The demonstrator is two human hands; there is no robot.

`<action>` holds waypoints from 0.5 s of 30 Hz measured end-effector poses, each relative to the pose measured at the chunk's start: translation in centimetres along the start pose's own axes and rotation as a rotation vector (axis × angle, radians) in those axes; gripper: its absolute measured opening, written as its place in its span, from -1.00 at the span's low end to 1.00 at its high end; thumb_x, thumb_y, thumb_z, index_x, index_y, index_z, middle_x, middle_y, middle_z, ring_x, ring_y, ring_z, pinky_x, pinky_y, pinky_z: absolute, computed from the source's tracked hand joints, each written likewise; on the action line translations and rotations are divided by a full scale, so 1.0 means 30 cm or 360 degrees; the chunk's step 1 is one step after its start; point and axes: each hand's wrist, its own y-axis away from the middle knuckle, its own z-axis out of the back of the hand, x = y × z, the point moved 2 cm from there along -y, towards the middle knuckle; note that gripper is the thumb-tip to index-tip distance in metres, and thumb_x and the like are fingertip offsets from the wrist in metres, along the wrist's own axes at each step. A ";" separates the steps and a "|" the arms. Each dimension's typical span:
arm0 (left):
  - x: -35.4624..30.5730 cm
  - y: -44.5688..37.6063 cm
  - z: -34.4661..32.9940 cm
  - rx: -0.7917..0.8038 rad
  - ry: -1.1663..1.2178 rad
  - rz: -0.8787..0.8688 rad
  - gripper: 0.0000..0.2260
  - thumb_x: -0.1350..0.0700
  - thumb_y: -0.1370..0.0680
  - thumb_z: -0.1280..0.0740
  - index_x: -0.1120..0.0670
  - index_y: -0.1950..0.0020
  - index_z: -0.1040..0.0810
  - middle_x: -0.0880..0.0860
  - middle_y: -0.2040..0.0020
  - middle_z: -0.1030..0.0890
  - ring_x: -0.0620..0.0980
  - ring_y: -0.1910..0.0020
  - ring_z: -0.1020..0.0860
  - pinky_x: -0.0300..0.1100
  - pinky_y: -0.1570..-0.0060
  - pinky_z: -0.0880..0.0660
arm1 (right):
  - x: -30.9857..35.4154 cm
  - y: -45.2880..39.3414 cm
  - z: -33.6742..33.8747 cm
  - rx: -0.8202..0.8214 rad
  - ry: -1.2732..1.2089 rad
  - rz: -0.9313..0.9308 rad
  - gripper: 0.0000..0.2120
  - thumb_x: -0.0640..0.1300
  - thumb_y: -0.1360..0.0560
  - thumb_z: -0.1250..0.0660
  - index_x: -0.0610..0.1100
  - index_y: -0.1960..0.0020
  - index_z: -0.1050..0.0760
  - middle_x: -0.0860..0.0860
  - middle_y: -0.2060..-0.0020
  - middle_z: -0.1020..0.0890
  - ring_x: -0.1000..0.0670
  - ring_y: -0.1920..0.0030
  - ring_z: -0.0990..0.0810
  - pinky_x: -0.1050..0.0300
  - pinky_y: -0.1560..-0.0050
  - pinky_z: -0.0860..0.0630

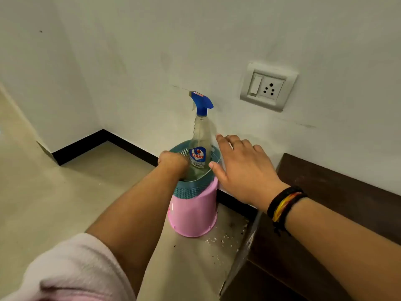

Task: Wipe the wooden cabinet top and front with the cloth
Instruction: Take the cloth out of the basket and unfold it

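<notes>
A pink bucket (193,216) with a teal mesh rim stands on the floor against the wall, left of the dark wooden cabinet (338,192). A clear spray bottle (200,135) with a blue trigger head and a Colin label stands upright inside it. My left hand (173,162) reaches down into the bucket, its fingers hidden below the rim. My right hand (240,168) hovers open beside the bucket's right rim, fingers spread, a thread band on the wrist. No cloth is visible.
A white wall runs behind with a switch-and-socket plate (268,86) above the cabinet. Black skirting (91,142) lines the beige floor. Crumbs and dust (225,237) lie on the floor between bucket and cabinet side.
</notes>
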 end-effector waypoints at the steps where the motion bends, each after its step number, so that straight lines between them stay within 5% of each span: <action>1: -0.003 -0.010 -0.015 0.0048 -0.0055 0.0013 -0.76 -0.11 -0.59 -0.23 -0.05 -0.18 -0.51 -0.04 -0.03 -0.56 0.01 -0.02 -0.53 -0.13 0.14 -0.45 | -0.003 -0.002 -0.001 0.0005 -0.0009 0.0003 -0.35 0.23 -0.64 -0.05 -0.11 -0.60 -0.06 -0.13 -0.47 -0.37 -0.17 -0.36 -0.45 -0.11 -0.26 -0.43; 4: -0.021 -0.022 -0.032 -0.0011 0.0105 0.0023 -0.75 -0.11 -0.61 -0.18 -0.04 -0.15 -0.56 -0.04 0.04 -0.55 -0.02 0.06 -0.52 -0.19 0.26 -0.40 | -0.024 0.005 0.002 0.0003 0.0022 0.0011 -0.34 0.24 -0.64 -0.03 -0.09 -0.61 -0.04 -0.12 -0.48 -0.36 -0.16 -0.37 -0.43 -0.11 -0.30 -0.41; 7: -0.048 -0.042 -0.049 0.0036 0.0255 -0.0041 -0.60 -0.13 -0.64 -0.12 0.00 -0.41 -0.45 0.04 -0.28 -0.55 0.12 -0.31 -0.49 -0.01 -0.24 -0.43 | -0.043 0.012 0.010 -0.0020 0.0030 0.0000 -0.35 0.24 -0.64 -0.03 -0.08 -0.61 -0.05 -0.11 -0.49 -0.35 -0.15 -0.39 -0.42 -0.10 -0.32 -0.39; 9: -0.054 -0.040 -0.053 0.0022 0.0339 -0.0006 -0.59 -0.13 -0.65 -0.12 0.01 -0.42 -0.45 0.06 -0.34 -0.53 0.15 -0.37 -0.46 0.04 -0.33 -0.37 | -0.051 0.020 0.019 -0.0017 0.0052 0.0005 -0.35 0.24 -0.64 -0.03 -0.08 -0.61 -0.06 -0.11 -0.49 -0.36 -0.15 -0.38 -0.42 -0.10 -0.31 -0.39; 15: -0.007 0.023 0.054 -0.0315 0.0629 -0.0014 -0.70 -0.16 -0.54 -0.36 0.03 -0.11 -0.53 -0.01 0.13 -0.58 0.02 0.07 -0.58 -0.05 -0.03 -0.53 | -0.095 0.047 0.040 -0.0035 0.0097 -0.0026 -0.35 0.24 -0.64 -0.02 -0.08 -0.61 -0.05 -0.11 -0.48 -0.37 -0.15 -0.37 -0.44 -0.09 -0.30 -0.40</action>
